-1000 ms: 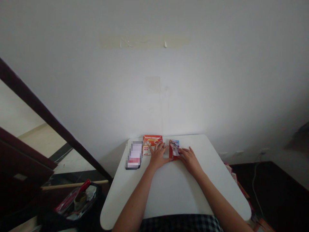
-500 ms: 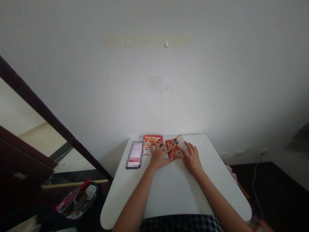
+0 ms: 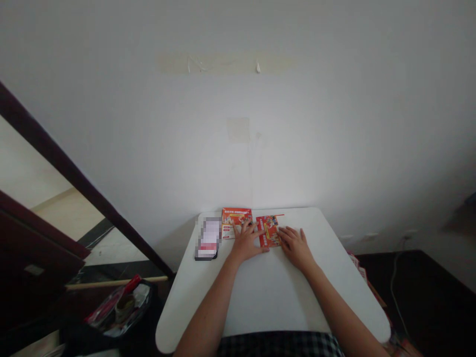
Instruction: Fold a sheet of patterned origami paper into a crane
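Note:
A red printed leaflet [image 3: 268, 224] lies on the white table [image 3: 275, 302]. My left hand [image 3: 245, 243] is spread out, its thumb and fingertips along the leaflet's left and lower edges. On the right side of the leaflet rests my right hand [image 3: 296, 247], fingers stretched and lying flat over its edge, which they partly hide. A second red and white leaflet [image 3: 238, 213] sits just left, partly covered by the fingers of my left hand. Farther left is a phone [image 3: 208, 240] with a blurred screen.
The table's far edge meets a white wall [image 3: 297, 124]. Down on the floor to the left stands a container [image 3: 122, 307] of mixed items. A cable [image 3: 394, 277] hangs at the right, and a dark frame [image 3: 85, 183] slants along the left.
The raised pale flap on the leaflet's right side has come down, with only a thin red edge showing. My right hand has flattened over that side; my left hand stays nearly still.

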Demonstrator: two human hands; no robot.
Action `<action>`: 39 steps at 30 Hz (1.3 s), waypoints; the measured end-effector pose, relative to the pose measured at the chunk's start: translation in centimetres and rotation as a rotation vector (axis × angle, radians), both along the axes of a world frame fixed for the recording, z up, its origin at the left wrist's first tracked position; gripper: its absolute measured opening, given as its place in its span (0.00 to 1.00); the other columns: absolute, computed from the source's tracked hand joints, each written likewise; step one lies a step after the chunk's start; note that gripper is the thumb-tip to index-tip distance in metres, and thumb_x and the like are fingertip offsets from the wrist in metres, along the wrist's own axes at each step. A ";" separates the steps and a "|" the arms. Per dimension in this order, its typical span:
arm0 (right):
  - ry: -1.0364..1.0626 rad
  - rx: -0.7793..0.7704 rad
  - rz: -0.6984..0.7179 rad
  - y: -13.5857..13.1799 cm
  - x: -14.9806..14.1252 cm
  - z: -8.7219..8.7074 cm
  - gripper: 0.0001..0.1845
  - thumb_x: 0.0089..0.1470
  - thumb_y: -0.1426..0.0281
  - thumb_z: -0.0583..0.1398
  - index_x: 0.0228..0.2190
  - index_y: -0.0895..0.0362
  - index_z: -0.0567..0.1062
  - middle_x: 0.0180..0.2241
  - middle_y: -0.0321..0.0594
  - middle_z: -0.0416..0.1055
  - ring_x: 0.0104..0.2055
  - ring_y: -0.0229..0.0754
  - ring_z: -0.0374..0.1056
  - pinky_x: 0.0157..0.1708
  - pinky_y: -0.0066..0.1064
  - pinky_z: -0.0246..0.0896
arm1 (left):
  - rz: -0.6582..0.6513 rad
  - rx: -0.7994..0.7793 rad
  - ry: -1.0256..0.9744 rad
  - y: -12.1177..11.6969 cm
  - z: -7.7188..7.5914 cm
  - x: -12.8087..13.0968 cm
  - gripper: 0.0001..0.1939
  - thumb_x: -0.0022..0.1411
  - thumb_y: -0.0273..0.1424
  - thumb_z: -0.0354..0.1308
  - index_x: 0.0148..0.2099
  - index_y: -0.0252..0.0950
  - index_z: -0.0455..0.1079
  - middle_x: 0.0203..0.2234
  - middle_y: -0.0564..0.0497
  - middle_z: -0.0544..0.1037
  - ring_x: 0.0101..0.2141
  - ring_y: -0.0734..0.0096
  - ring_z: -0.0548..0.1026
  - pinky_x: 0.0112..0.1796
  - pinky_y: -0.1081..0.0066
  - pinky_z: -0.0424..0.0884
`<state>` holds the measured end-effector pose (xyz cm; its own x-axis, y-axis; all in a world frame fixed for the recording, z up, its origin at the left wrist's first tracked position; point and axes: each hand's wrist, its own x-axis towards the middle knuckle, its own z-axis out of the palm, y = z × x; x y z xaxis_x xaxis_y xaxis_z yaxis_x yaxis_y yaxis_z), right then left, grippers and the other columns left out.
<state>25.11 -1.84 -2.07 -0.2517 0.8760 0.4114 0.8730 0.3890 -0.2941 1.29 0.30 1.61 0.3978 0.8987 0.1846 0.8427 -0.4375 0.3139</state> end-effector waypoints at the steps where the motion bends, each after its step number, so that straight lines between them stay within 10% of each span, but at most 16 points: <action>1: 0.005 -0.002 0.002 0.0 0.0 0.0 0.22 0.63 0.65 0.51 0.57 0.45 0.69 0.58 0.43 0.69 0.63 0.51 0.60 0.62 0.67 0.42 | 0.002 -0.003 0.002 0.0 0.1 0.0 0.35 0.48 0.60 0.63 0.58 0.60 0.69 0.65 0.54 0.63 0.66 0.43 0.51 0.60 0.29 0.25; 30: 0.095 -0.251 0.116 -0.2 0.5 1.8 0.25 0.54 0.65 0.59 0.55 0.44 0.72 0.61 0.39 0.65 0.68 0.53 0.50 0.64 0.68 0.24 | 0.038 -0.016 -0.131 0.6 -0.4 0.0 0.19 0.55 0.53 0.63 0.47 0.57 0.78 0.61 0.54 0.69 0.66 0.48 0.52 0.57 0.32 0.15; 39: 0.307 -0.160 0.066 0.5 1.1 0.2 0.11 0.54 0.68 0.58 0.38 0.49 0.79 0.56 0.42 0.72 0.64 0.50 0.60 0.63 0.66 0.35 | 0.053 0.006 -0.181 0.7 -0.8 -0.1 0.15 0.60 0.52 0.59 0.45 0.56 0.79 0.59 0.56 0.72 0.65 0.49 0.54 0.58 0.30 0.19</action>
<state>26.22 -1.32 -1.89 -0.1954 0.9214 0.3359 0.7090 0.3694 -0.6007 1.20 1.02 0.79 0.3092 0.9163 0.2544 0.7946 -0.3959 0.4603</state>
